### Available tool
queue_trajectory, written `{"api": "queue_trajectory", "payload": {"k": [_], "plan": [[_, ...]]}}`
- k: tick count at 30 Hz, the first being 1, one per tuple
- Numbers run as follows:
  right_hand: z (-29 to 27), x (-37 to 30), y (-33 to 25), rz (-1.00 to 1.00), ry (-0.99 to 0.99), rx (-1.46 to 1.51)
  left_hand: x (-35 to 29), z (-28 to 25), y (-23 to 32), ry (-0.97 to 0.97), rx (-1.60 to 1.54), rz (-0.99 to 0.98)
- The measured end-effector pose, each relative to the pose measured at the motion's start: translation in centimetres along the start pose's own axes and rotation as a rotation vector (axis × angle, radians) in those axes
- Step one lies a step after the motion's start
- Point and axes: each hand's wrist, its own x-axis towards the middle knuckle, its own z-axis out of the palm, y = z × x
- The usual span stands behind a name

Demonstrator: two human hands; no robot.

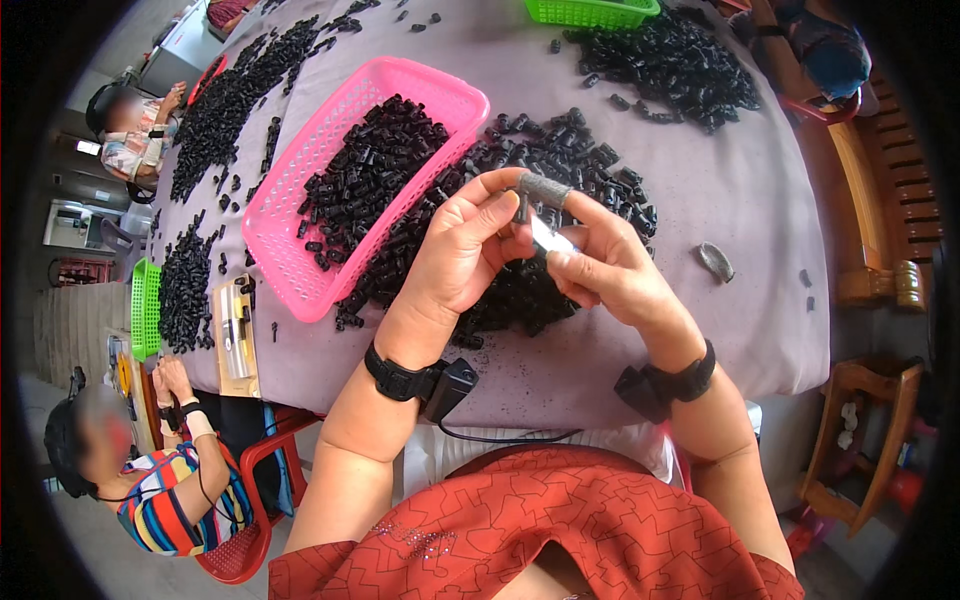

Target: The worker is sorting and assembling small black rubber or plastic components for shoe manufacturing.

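Over a heap of small black plastic parts [575,150], my two hands meet. My left hand [462,250] pinches a small dark part [521,209] between thumb and index finger. In my right hand [615,265] is a short shiny blade [550,237], gripped by thumb and fingers, its tip close to the left fingertips. A grey sleeve-like cover [546,190] appears to sit on the right index finger. To the left of the heap, a pink perforated basket [470,98] holds many similar black parts.
A curled grey piece [715,262] lies on the cloth-covered table [770,300] at right. Green baskets [590,10] [146,310] stand at the far edge and left. More black parts [680,70] are piled around. Co-workers [180,480] sit along the left side. A wooden chair [865,430] stands at right.
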Motion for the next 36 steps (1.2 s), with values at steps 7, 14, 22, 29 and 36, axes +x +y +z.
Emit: {"api": "queue_trajectory", "payload": {"k": [7,14,22,29,36], "plan": [[0.2,-0.1,0.0,0.035,-0.039,0.004,0.0,-0.2,-0.3,-0.067,-0.052,-0.052],[0.2,0.0,0.3,0.004,0.000,0.011,0.0,-0.6,-0.3,-0.083,-0.037,-0.086],[-0.2,0.1,0.3,0.005,0.042,0.017,-0.1,-0.2,0.4,-0.084,-0.002,-0.105],[0.0,0.0,0.2,-0.026,0.130,0.014,0.1,-0.6,0.4,0.005,-0.033,-0.014],[0.1,0.1,0.1,-0.039,0.130,0.030,0.2,-1.6,0.3,-0.029,-0.067,0.024]]}}
